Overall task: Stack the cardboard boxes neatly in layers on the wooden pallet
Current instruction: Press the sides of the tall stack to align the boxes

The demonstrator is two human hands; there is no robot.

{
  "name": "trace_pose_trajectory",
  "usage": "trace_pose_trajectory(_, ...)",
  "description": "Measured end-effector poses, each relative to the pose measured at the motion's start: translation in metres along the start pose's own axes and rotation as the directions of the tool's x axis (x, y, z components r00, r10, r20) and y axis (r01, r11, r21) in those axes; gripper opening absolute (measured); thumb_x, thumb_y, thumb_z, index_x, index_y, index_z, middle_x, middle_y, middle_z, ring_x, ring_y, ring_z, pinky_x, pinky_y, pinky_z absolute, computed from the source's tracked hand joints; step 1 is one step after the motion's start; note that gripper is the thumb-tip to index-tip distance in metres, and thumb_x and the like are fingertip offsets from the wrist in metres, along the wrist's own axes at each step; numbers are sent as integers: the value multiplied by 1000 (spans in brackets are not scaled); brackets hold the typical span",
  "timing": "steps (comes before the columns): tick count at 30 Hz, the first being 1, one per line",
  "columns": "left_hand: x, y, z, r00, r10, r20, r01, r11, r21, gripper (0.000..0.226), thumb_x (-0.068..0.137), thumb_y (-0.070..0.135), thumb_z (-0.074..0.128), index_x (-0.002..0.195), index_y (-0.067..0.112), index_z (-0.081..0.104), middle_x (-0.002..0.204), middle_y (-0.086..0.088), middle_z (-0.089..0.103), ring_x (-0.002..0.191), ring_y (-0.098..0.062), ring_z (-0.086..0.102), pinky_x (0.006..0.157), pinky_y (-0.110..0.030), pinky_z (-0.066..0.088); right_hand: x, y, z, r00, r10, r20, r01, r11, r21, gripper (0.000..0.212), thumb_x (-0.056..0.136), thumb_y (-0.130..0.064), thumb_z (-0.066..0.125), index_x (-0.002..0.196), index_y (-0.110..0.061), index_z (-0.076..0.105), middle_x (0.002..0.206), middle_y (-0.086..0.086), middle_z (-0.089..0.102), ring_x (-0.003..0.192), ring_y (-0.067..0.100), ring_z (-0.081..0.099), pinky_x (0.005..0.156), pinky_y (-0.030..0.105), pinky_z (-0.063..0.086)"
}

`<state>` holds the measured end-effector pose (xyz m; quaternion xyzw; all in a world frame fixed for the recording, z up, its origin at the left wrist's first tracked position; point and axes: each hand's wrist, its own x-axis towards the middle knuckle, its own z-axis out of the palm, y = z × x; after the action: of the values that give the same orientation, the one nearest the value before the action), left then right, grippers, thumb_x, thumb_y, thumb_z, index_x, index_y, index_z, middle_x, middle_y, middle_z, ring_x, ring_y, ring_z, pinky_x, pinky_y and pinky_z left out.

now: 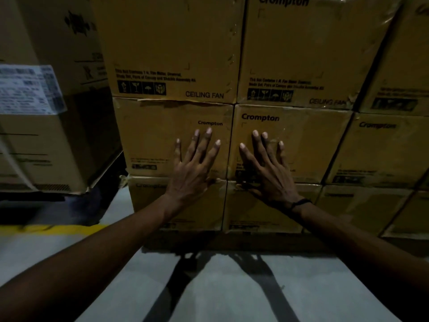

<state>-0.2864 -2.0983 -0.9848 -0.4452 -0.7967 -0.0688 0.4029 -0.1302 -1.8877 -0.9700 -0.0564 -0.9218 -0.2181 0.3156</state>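
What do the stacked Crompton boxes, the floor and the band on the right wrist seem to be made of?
Crompton boxes: brown corrugated cardboard, matte, with frayed edges and glossy clear tape on the seams.
Floor: smooth grey, probably sealed concrete, with a painted yellow line.
Wrist band: thin and black, possibly thread or rubber; too small to tell.

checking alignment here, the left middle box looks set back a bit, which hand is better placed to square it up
Left. The left hand lies flat on that left middle box, fingers spread. The right hand presses the neighbouring box across the seam, so it would have to cross over.
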Motion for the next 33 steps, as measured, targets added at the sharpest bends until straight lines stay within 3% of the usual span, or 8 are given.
trace_pose_trajectory(3, 3, 2, 1, 1000, -18, -12, 18, 1000, -3, 111, 83, 69, 69, 165, 20, 11, 172, -9, -7, 158, -34, -7, 121, -69, 9, 2, 0, 3, 1000, 7, -12, -6, 1000, 10, 104, 90, -70, 58, 165, -21, 5, 170, 15, -11, 157, 36, -11, 122, 66, 6)
trace_pose_trajectory(9, 11, 0, 5, 999, -31, -9, 31, 999, -35, 114, 78, 71, 72, 164, 20, 18, 172, -9, -2, 158, -34, -2, 119, -70, 14, 3, -5, 8, 997, 44, -68, -41, 998, 47, 96, 94, -70, 53, 165, -21, 12, 171, 16, -5, 158, 35, -7, 121, 67, 9)
trace_pose_trajectory(13, 9, -4, 7, 999, -6, -35, 5, 999, -32, 109, 83, 75, 65, 164, 20, 18, 173, -8, 2, 158, -34, 0, 119, -69, 15, 5, -4, 12, 994, 53, -99, -48, 998, 50, 96, 92, -68, 58, 164, -22, 15, 171, 15, -3, 158, 33, -5, 122, 66, 9)
trace_pose_trajectory(19, 8, -4, 7, 999, -10, -37, 7, 998, -57, 102, 89, 79, 51, 165, 20, 16, 173, -7, 1, 159, -33, -2, 119, -69, 13, 7, -4, 12, 990, 63, -123, -61, 998, 16, 102, 86, -59, 70, 164, -22, 17, 171, 15, 0, 158, 34, -3, 122, 66, 10)
trace_pose_trajectory(33, 8, -3, 8, 1000, -28, -2, 28, 999, -19, 110, 85, 78, 59, 165, 22, 10, 173, -6, -4, 158, -32, -6, 118, -69, 15, 15, -8, 13, 988, 97, -123, -94, 995, 30, 116, 73, -49, 85, 164, -22, 18, 171, 15, 0, 158, 35, -5, 122, 66, 8)
